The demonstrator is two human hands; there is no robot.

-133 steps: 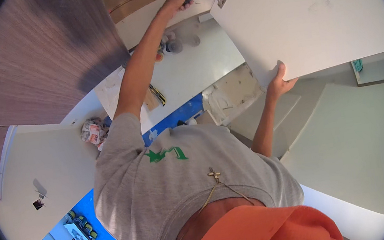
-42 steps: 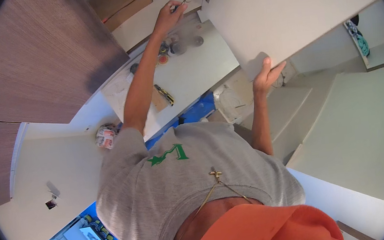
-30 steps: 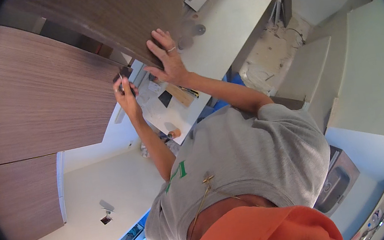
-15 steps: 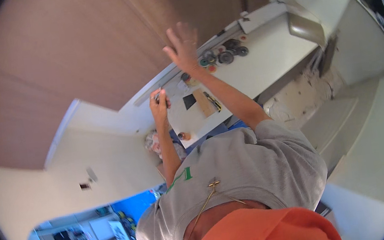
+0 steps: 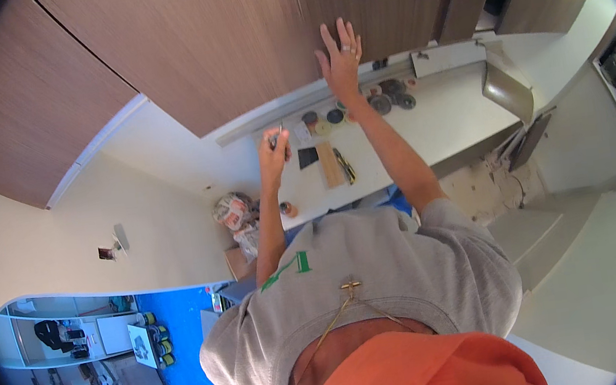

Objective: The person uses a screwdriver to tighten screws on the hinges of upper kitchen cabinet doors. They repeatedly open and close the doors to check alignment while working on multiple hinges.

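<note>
My right hand (image 5: 341, 57) is raised with its fingers spread, a ring on one of them. It lies flat against or just in front of a brown wood-grain cabinet door (image 5: 369, 0); contact is hard to judge. My left hand (image 5: 273, 154) is closed around a small slim tool with a thin pointed tip (image 5: 280, 129); its kind is too small to make out. Below the hands, a white worktop (image 5: 424, 132) carries a wood-coloured strip (image 5: 330, 165), a black square piece (image 5: 307, 157) and a yellow-and-black utility knife (image 5: 345, 166).
Several round discs and rolls (image 5: 382, 104) are grouped at the worktop's back edge. A small orange bottle (image 5: 288, 209) stands near its front left. Stuffed plastic bags (image 5: 233, 211) lie to the left. A beige curved panel (image 5: 507, 93) is at the right end.
My right hand has shifted right along the cabinet door and is no longer blurred. The left hand still grips the slim tool. The whole view has turned slightly.
</note>
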